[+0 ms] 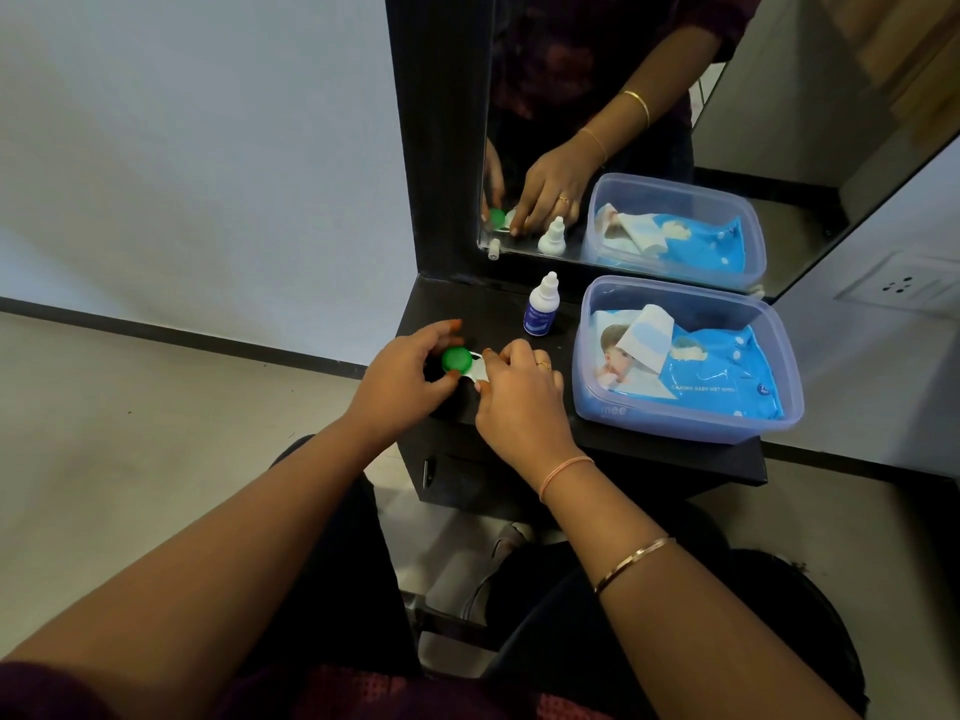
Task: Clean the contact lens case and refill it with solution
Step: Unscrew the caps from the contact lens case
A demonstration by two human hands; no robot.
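The white contact lens case (475, 374) lies on the black dresser shelf (670, 454). Its left well carries a green screw cap (456, 359). My left hand (402, 376) has thumb and fingers pinched around that green cap. My right hand (519, 392) covers and grips the right half of the case, hiding that side. A small white solution bottle (543, 306) with a blue label stands upright, capped, just behind my hands near the mirror.
A translucent blue plastic box (779, 366) with a blue pack of wet wipes (691, 371) fills the shelf's right part. A mirror (649, 96) rises behind the shelf. A wall socket (901, 285) is at far right. My knees are below the shelf.
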